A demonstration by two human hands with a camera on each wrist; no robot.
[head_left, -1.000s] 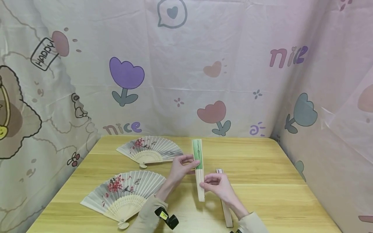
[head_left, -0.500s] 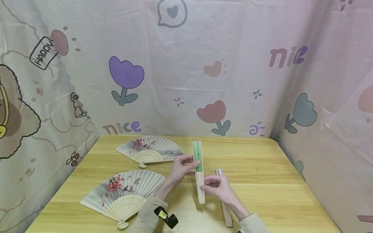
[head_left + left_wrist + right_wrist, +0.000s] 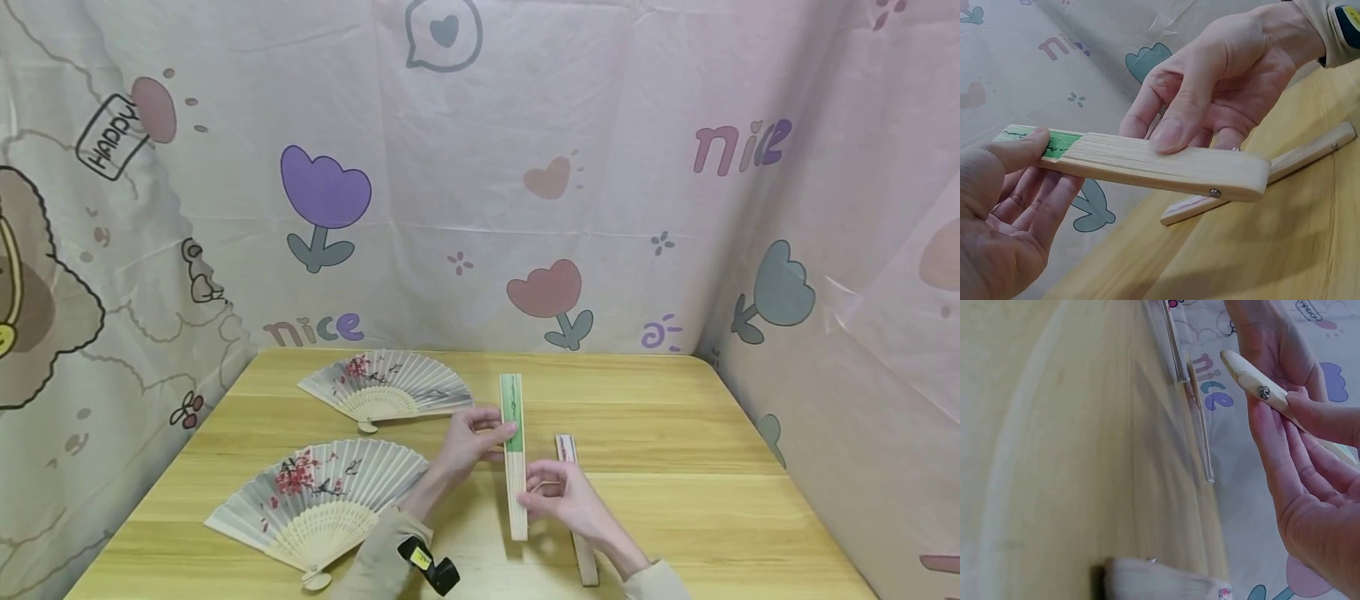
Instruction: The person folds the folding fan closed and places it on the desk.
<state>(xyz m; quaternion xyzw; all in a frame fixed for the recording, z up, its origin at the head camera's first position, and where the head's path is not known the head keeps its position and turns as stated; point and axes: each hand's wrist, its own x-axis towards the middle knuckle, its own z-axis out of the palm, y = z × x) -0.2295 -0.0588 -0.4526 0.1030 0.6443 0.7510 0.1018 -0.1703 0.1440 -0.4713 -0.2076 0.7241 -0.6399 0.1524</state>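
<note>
Both hands hold a folded hand fan (image 3: 516, 479) with pale wooden ribs and a green upper part, raised over the table. My left hand (image 3: 467, 446) pinches it by the green part, thumb on top and fingers beneath. Near the riveted end, my right hand (image 3: 572, 502) grips it between thumb and fingers, as the left wrist view shows. A metal rivet (image 3: 1264, 392) shows at that end in the right wrist view. Just beyond the right hand lies a second folded fan (image 3: 587, 560), pale with a pinkish tip, partly hidden by that hand.
Two spread fans with red blossoms lie on the left of the wooden table (image 3: 660, 417): a near fan (image 3: 318, 500) and a far fan (image 3: 382, 392). The left forearm overlaps the near one. A printed cloth (image 3: 465, 167) hangs behind the table and at its sides.
The green folded fan has come slightly down and nearer, with its front face now more squarely in view. Both hands shifted a little with it, keeping their grip.
</note>
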